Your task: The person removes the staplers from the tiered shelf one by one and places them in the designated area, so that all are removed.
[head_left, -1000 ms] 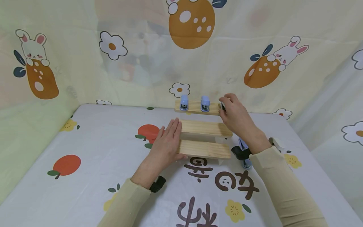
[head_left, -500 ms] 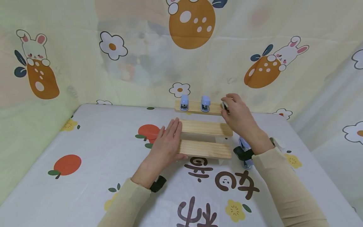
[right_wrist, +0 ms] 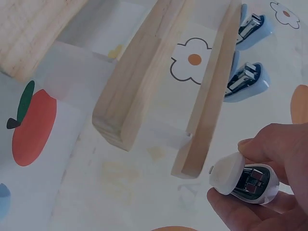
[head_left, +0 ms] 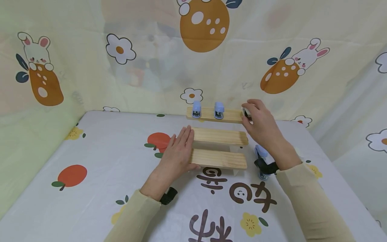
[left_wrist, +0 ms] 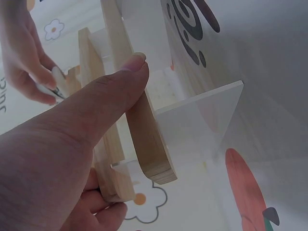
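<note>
A tiered wooden rack has three pale planks on clear side supports; its middle plank [head_left: 220, 136] lies in the centre of the head view. My left hand [head_left: 178, 151] grips the rack's left end, thumb over the front plank [left_wrist: 144, 139] and fingers curled under another plank. My right hand [head_left: 261, 124] pinches a small white stapler [right_wrist: 228, 173] between thumb and fingers, just off the right end of the top plank [right_wrist: 192, 159]. Two light-blue staplers stand on that plank, a left stapler [head_left: 196, 109] and a middle stapler [head_left: 219, 111].
Right of the rack, a blue stapler [head_left: 261, 151] lies on the table, partly hidden behind the black strap [head_left: 266, 166] on my right wrist. A printed cloth [head_left: 72, 208] covers the table. A patterned curtain [head_left: 145, 80] rises close behind the top plank.
My right hand has slid rightward with the white stapler along the top plank to its end. The left hand, the rack and the two blue staplers on it stay put.
</note>
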Demonstrator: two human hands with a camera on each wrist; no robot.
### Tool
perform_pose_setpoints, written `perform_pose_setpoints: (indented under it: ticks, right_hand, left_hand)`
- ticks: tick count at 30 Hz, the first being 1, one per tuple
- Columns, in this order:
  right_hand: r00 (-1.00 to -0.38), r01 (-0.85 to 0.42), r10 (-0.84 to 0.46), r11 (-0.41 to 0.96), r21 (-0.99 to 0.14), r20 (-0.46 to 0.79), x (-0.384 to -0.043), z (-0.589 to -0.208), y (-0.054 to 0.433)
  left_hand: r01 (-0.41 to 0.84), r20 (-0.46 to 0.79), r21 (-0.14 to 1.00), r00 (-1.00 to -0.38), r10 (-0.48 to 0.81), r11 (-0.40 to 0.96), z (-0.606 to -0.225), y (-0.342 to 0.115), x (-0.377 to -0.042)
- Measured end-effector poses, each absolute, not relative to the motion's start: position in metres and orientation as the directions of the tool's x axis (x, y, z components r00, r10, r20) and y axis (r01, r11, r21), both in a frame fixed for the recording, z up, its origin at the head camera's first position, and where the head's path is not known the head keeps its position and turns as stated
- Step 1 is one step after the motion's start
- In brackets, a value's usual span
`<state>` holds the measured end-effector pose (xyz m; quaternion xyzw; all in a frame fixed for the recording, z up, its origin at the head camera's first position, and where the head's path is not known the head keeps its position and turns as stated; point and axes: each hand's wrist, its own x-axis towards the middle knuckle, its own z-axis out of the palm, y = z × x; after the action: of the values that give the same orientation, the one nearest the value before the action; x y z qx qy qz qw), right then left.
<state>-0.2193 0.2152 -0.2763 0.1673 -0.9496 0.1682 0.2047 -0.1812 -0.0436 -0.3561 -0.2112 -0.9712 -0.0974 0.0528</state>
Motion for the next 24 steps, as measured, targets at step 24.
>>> perform_pose_setpoints:
  ticks: [24]
  right_hand:
    - [-0.806, -0.428, -0.236, 0.866, -0.258, 0.543, -0.183, -0.288, 0.234]
  left_hand:
    - [0.421, 0.158, 0.162, -0.904, 0.398, 0.892, -0.357, -0.043, -0.181]
